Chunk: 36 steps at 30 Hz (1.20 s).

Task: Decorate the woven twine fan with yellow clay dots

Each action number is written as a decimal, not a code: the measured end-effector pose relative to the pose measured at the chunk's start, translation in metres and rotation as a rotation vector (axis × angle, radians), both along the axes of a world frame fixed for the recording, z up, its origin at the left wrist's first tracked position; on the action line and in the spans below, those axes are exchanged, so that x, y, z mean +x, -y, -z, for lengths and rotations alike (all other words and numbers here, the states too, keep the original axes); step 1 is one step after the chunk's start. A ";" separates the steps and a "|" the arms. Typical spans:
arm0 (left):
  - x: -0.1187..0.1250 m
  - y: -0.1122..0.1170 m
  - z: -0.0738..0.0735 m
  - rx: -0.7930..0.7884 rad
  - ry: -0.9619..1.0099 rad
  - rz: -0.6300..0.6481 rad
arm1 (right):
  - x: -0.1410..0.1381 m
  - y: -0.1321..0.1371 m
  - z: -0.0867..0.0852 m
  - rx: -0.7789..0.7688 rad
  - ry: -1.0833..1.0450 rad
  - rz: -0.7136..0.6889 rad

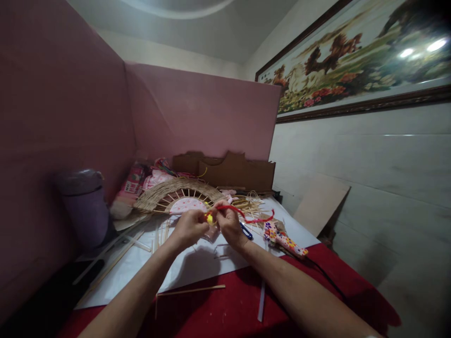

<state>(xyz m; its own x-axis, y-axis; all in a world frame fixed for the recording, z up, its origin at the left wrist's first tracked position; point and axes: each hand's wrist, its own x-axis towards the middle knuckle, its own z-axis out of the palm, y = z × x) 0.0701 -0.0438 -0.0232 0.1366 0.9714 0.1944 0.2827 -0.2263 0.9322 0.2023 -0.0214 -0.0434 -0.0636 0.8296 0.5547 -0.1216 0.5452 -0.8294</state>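
My left hand is closed in a pinch beside a small bright yellow piece, whose kind I cannot make out. Close against it on the right, my right hand is closed round a red fuzzy cord, its free end trailing to the right. Fingers hide the part where cord and yellow piece come near each other. Just behind the hands lies a half-round woven fan with thin ribs and a pink spotted centre. A blue-handled tool lies beside my right hand.
White sheet over a red cloth. Thin sticks lie in front; a flower-patterned, gun-shaped thing with a black cable is at right. A purple tumbler stands left, bagged materials and cardboard behind.
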 end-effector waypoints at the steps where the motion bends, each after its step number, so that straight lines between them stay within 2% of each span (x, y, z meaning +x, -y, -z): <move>1: 0.000 0.000 0.001 -0.004 0.001 -0.005 | 0.002 -0.002 -0.002 -0.003 -0.042 0.007; 6: -0.002 -0.002 -0.004 -0.030 0.045 -0.031 | 0.010 -0.008 -0.011 -0.043 -0.153 0.007; 13: -0.003 -0.002 -0.009 -0.064 0.025 -0.025 | 0.005 -0.012 -0.001 -0.024 -0.100 -0.002; 20: -0.021 -0.013 -0.002 -0.079 -0.083 -0.070 | 0.006 -0.016 0.001 -0.027 -0.056 0.021; 25: -0.030 -0.017 0.004 -0.141 -0.162 0.013 | 0.004 -0.013 0.003 -0.053 -0.036 0.006; 27: -0.024 -0.014 0.001 -0.085 -0.077 0.011 | 0.004 -0.014 0.004 -0.035 -0.017 0.007; 30: -0.013 -0.007 -0.007 0.043 0.207 0.018 | 0.005 -0.016 0.006 0.014 0.021 0.044; 32: -0.007 -0.003 -0.010 0.071 0.325 0.039 | 0.005 -0.017 0.006 0.027 0.036 0.056; 36: -0.003 0.001 -0.010 0.018 0.312 0.032 | 0.005 -0.014 0.004 0.014 0.040 0.028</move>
